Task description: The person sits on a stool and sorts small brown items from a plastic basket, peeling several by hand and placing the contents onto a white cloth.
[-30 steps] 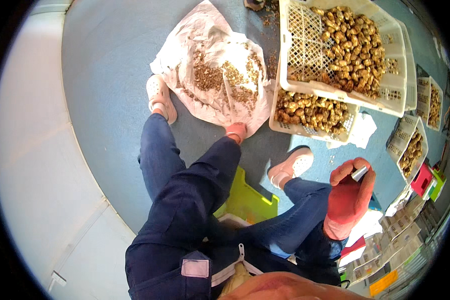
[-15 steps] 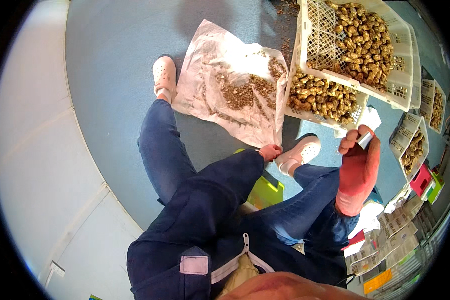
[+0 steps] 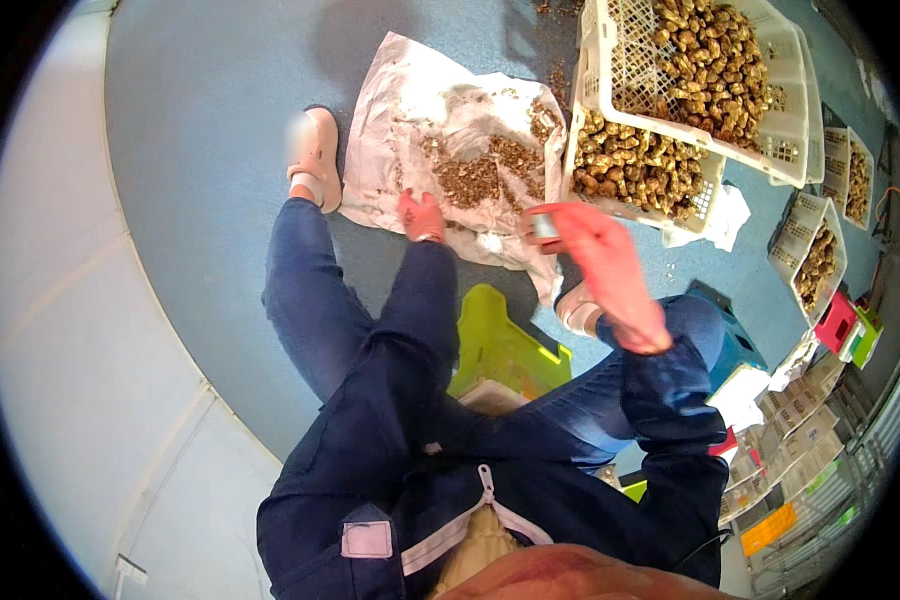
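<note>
A crumpled white sheet [image 3: 375, 150] lies on the floor between my feet, with brown crumbly bits [image 3: 470, 180] heaped on it. My left hand [image 3: 422, 216] is at the sheet's near edge beside the bits, thumb and fingers apart, holding nothing that I can see. Over the sheet's right corner, my right hand [image 3: 600, 262] is closed, blurred by motion. A small pale, flat piece [image 3: 544, 227] sticks out from its fingers; its kind is unclear. Just beyond that hand, a white plastic crate [image 3: 712, 190] holds many brown, lumpy pieces resembling mushrooms [image 3: 640, 170].
A second white crate [image 3: 638, 70] of similar pieces overlaps the nearer one. Smaller crates [image 3: 782, 245] stand farther right. Between my knees is a lime-green plastic bin [image 3: 490, 330]. A blue bin [image 3: 735, 335] sits beside my right knee. A white wall [image 3: 80, 250] runs along the left.
My left hand has let go of the sheet's right corner and moved left to its near edge. My right hand has swung left and inward with the pale piece, uncovering the green bin.
</note>
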Motion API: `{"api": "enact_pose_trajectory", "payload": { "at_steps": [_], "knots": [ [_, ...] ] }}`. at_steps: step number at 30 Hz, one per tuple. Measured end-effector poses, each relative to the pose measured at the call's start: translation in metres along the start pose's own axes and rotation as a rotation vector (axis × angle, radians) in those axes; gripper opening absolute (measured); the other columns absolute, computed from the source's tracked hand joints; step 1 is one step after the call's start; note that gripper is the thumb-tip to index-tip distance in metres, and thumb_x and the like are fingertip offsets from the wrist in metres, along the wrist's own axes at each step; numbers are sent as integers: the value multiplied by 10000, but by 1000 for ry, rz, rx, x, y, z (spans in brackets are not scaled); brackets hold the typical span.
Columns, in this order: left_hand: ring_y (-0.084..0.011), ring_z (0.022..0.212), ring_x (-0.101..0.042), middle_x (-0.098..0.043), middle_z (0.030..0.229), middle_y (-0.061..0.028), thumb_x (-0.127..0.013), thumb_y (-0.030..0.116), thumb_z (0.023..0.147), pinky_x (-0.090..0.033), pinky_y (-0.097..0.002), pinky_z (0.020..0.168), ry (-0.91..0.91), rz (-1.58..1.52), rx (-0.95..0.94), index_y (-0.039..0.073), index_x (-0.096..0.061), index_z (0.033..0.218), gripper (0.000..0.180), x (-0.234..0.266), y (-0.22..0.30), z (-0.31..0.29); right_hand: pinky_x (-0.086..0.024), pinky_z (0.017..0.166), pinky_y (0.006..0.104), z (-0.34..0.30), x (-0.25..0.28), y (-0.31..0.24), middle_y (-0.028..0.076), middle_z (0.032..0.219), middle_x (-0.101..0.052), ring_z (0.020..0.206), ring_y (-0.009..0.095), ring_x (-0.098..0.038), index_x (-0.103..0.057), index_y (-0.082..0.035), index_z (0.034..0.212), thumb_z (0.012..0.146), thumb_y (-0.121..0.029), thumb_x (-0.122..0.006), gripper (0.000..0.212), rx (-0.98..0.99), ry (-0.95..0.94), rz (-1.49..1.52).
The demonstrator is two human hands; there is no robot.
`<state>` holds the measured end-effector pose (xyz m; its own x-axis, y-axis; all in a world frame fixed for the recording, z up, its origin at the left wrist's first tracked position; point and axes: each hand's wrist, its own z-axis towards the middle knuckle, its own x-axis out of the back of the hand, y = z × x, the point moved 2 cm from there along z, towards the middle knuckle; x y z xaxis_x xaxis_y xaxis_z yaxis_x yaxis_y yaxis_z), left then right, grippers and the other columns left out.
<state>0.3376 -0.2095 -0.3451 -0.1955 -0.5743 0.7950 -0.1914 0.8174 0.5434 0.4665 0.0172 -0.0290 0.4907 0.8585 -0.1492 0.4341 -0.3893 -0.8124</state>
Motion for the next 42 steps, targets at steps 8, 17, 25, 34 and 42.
{"api": "enact_pose_trajectory", "payload": {
  "at_steps": [8,17,25,34,42],
  "knots": [
    [-403,1310,-402,-403,1412,-247,-613,299,796,-343,-445,1086,-437,246,232,43,-426,1377,662,9,-56,9,-485,837,349,102,-5,217,147,935,-702,930,249,-655,-699,-33,1014,883,-342,-546,369,-371,244,-460],
    [-346,1128,-592,-615,1185,-218,-568,233,811,-432,-447,975,-884,861,-38,67,-615,1192,419,-3,-94,15,-483,917,421,68,111,417,207,1075,-674,1051,351,-639,-727,-85,1026,823,-346,-587,359,-748,196,-908],
    [-283,832,-678,-695,884,-161,-544,209,856,-491,-382,787,-460,310,240,47,-672,1054,286,24,-84,5,-518,867,442,89,44,339,194,1098,-671,1028,355,-650,-728,-26,972,876,-201,-487,313,-816,414,-805],
    [-286,1139,-564,-557,1273,-110,-597,324,946,-483,-420,916,-1040,-762,74,59,-515,1293,444,41,141,-13,-528,798,458,95,77,135,169,1115,-672,951,318,-671,-709,-61,1015,911,-346,-533,350,-105,162,-1222],
    [-153,966,-579,-632,1077,-43,-612,235,919,-473,-309,836,-881,-687,-284,26,-597,1196,347,110,244,-59,-467,669,215,-60,121,-75,27,863,-668,720,74,-562,-602,6,1206,982,-217,-535,323,438,221,-21]
  ]
}}
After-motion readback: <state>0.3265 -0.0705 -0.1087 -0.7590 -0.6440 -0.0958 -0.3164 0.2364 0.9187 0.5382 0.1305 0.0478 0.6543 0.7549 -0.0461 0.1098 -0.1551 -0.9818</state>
